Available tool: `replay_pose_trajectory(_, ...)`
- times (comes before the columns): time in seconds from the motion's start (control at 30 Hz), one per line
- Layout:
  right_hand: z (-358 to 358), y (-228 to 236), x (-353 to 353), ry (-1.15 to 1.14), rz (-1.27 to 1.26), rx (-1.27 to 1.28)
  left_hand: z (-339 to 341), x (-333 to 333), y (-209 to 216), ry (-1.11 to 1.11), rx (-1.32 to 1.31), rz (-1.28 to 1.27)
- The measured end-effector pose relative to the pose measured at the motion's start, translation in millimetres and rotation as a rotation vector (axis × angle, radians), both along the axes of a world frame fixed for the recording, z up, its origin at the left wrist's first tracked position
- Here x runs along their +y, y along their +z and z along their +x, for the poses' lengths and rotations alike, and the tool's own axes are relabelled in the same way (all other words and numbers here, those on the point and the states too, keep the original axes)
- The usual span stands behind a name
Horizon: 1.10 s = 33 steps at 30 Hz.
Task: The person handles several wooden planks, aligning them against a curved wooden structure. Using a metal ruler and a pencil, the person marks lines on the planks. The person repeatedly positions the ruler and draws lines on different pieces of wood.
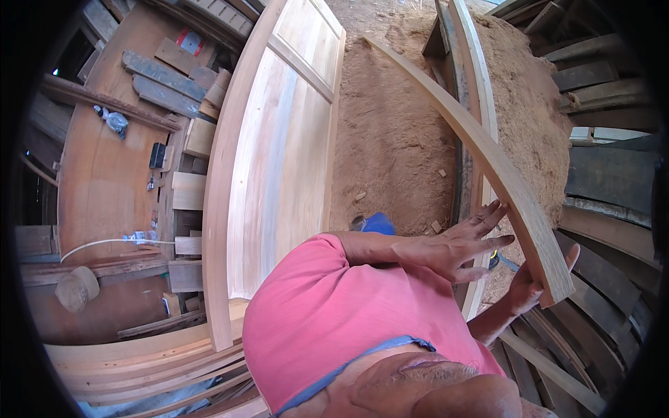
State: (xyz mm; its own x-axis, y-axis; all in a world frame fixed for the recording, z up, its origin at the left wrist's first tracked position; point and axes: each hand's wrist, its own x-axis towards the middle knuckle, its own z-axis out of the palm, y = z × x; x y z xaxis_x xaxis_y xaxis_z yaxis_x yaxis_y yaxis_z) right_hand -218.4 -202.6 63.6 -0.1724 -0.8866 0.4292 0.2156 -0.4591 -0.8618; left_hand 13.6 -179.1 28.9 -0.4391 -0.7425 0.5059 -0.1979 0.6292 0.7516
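Observation:
A long, pale wooden plank point(481, 143) stretches from my right side away toward the far middle, its near end raised close to me. My right hand point(524, 289) grips that near end from below, with a finger showing past the far side of the wood. My left hand point(467, 244) is beside the plank's left edge, palm turned toward it and fingers spread. Its fingertips come right up to the edge; whether they touch is hard to tell. Left of me lies a panelled wooden door point(279, 146) in light timber with a raised frame.
A narrow beam point(486, 104) runs lengthwise under the plank. Sawdust covers the ground point(390, 125). Stacked dark boards point(606, 174) line the right. At left, a brown board point(104, 188) bears offcuts, a plastic bag point(113, 122) and a white cord point(94, 244). Timber strips point(132, 362) lie at lower left.

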Motion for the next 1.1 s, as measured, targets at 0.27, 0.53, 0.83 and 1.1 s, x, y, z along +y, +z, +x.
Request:
replay_pose_trajectory(0.27, -71, -17, -31, 0.213, 0.009, -0.014, 37, -66, -109, 0.033, -0.176, 0.254)
replay_pose_trajectory(0.53, -73, 8, -77, 0.118, -0.128, -0.288, 126, -172, -205, 0.152, -0.056, 0.785)
replay_pose_trajectory(0.83, -61, 16, -86, -0.343, -0.178, -0.419, 197, -330, -249, 0.290, 0.345, 1.169)
replay_pose_trajectory(1.1, -56, 14, -73, -0.273, -0.172, -0.528, 222, -393, -258, 0.373, 0.733, 1.504)
